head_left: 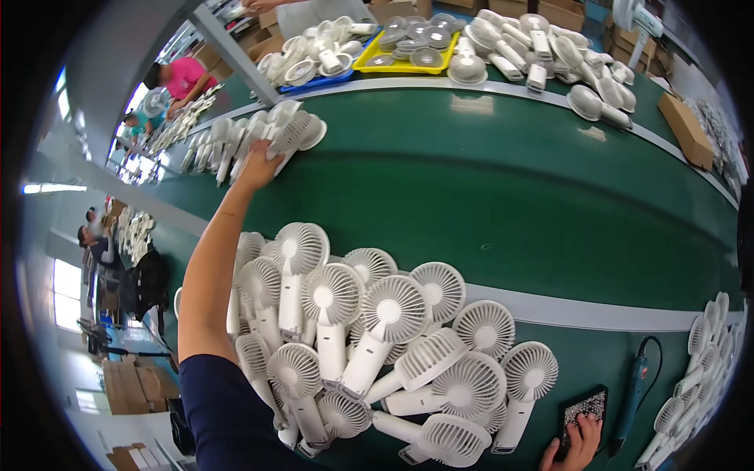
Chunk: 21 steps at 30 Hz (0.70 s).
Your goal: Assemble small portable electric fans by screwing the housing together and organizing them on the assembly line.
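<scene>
My left arm stretches far out across the green surface. My left hand (258, 165) is closed on the handle of a white handheld fan (294, 132), at the near edge of a cluster of fans. At the lower right, my right hand (578, 446) has its fingertips over a small black tray (565, 411) of little metal screws; the fingers are apart and no held piece shows. Beside it lies a blue electric screwdriver (631, 396) with a dark cable. Between my arms is a heap of white handheld fans (390, 308), round grilles mostly facing up.
A green conveyor belt (487, 212) with a metal rail (550, 314) runs across. Beyond it stand a yellow tray (404, 66) of round grilles, a blue tray (314, 83) and piled fan parts (538, 47). More fans (701, 369) line the right. People (187, 78) work at far left.
</scene>
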Each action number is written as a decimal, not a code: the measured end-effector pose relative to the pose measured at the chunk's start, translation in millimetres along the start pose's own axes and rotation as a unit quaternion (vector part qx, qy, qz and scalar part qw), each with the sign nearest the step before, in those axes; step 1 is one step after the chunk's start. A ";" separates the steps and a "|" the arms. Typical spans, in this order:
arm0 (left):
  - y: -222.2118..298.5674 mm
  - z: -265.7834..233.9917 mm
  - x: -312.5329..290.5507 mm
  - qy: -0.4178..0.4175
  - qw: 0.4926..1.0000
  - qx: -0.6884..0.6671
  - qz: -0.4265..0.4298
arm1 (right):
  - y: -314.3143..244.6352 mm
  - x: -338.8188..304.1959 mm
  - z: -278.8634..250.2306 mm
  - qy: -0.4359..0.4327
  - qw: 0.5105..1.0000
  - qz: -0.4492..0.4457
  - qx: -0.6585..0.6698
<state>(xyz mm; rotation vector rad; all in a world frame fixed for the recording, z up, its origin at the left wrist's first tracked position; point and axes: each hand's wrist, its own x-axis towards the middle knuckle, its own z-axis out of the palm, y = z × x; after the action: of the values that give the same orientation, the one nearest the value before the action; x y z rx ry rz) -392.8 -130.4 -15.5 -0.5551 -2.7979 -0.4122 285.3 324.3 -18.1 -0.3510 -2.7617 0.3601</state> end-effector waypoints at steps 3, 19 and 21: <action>31.0 7.8 18.7 -0.099 0.993 -0.008 -0.071 | 1.6 -3.1 -3.1 -0.011 1.000 0.015 -0.010; 184.3 -136.0 -66.2 -0.045 0.995 -0.077 0.046 | 10.0 -11.8 4.7 -0.011 1.000 0.012 -0.004; 228.4 -173.3 -135.8 -0.030 0.993 -0.104 0.057 | 3.2 -7.7 2.6 -0.006 1.000 0.008 -0.003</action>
<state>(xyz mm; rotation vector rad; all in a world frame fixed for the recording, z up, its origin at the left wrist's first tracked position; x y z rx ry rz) -145.3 -28.6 154.9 -0.7793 -2.7798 -0.6782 292.1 324.6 -23.6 -0.3753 -2.7728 0.3580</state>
